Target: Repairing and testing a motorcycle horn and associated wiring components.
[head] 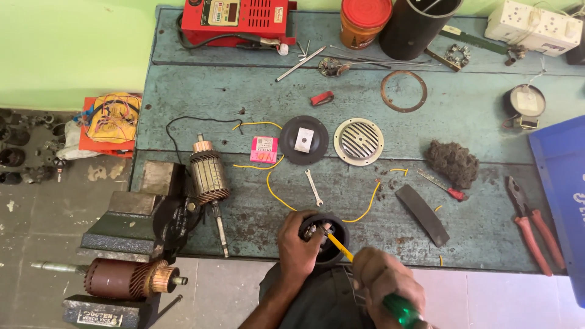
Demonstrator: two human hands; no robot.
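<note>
Your left hand (297, 248) curls round round black housing (332, 242), fingers gripping rim. Your right hand (382, 281) fists green-handled yellow-shafted screwdriver (365, 275), tip hidden inside housing; handle end cut off.

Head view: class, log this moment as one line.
left hand: steadies black round housing | right hand: holds screwdriver, tip inside housing | spanner: lies behind

Repair workshop: bench vise (131, 228), pliers (533, 222).

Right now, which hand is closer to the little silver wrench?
Left. The left hand grips the round black part just below the small wrench. The right hand, holding the screwdriver, sits lower and further right.
</note>
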